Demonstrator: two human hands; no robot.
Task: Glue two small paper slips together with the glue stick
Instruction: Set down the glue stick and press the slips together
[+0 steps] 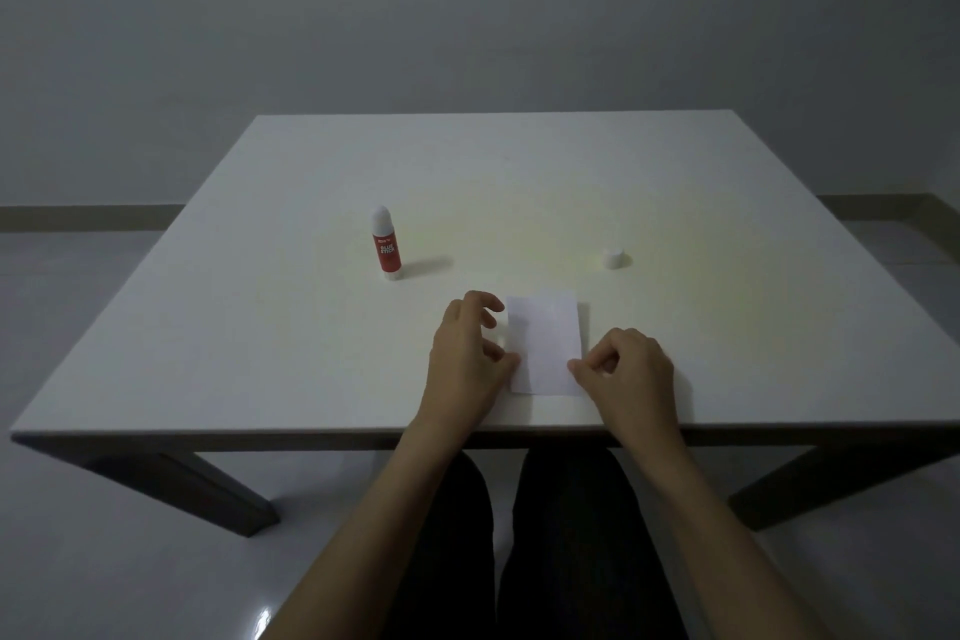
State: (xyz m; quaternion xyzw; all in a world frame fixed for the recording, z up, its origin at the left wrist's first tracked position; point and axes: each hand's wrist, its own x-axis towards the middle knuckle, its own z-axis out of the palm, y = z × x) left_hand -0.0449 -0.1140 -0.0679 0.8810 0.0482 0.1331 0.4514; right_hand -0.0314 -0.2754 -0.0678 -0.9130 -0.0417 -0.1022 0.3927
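In the dim head view the white paper slips (pixel 544 344) barely stand out from the white surface (pixel 260 327), and whether they are one slip or two stacked cannot be told. They lie flat near the front edge, the left hand (pixel 467 359) pinching the lower left edge with fingers curled, the right hand (pixel 626 372) pinching the lower right corner. The uncapped red glue stick (pixel 386 244) stands upright well apart to the left, its white cap (pixel 614 258) behind the right hand.

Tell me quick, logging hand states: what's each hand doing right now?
Left hand: fingertips pinching the left edge of the paper slip.
Right hand: fingertips pinching the slip's lower right corner.
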